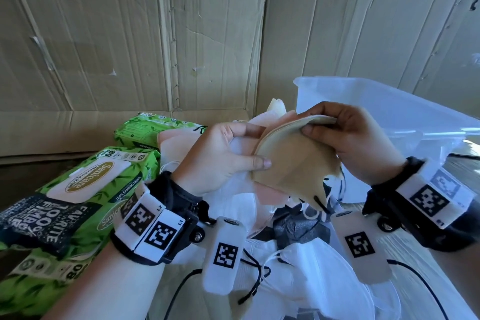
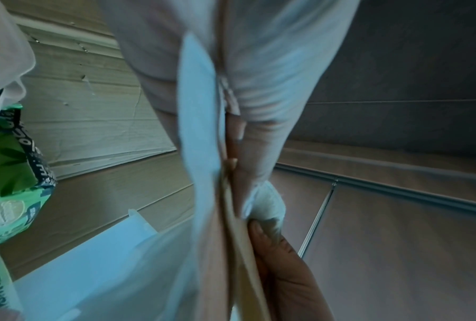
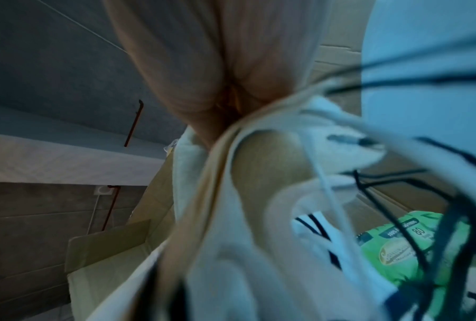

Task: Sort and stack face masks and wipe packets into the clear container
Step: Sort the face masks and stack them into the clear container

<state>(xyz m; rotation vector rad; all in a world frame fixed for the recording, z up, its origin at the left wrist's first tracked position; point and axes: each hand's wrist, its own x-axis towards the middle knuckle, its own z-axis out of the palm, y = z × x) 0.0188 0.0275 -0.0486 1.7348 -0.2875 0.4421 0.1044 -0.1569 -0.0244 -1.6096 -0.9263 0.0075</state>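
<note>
Both hands hold a bunch of folded face masks in mid-air at the centre of the head view. My left hand (image 1: 228, 156) grips the white and pink masks (image 1: 241, 148), its thumb pressed on the tan mask (image 1: 291, 163) in front. My right hand (image 1: 345, 138) pinches the tan mask's top edge (image 1: 319, 120). The clear container (image 1: 389, 117) stands just behind and right of the hands. Green wipe packets (image 1: 85, 189) lie at the left, another wipe packet (image 1: 153, 130) behind them. Loose white masks (image 1: 298, 267) lie piled below the hands. In the left wrist view the mask stack (image 2: 201, 152) hangs edge-on.
A creased cardboard wall (image 1: 181, 34) closes off the back and a cardboard flap (image 1: 78, 127) lies under the far packets. Black and white ear loops (image 1: 254, 275) trail through the mask pile. A dark mask (image 1: 298, 226) sits among the white ones. Wooden table surface (image 1: 462, 174) shows at the right.
</note>
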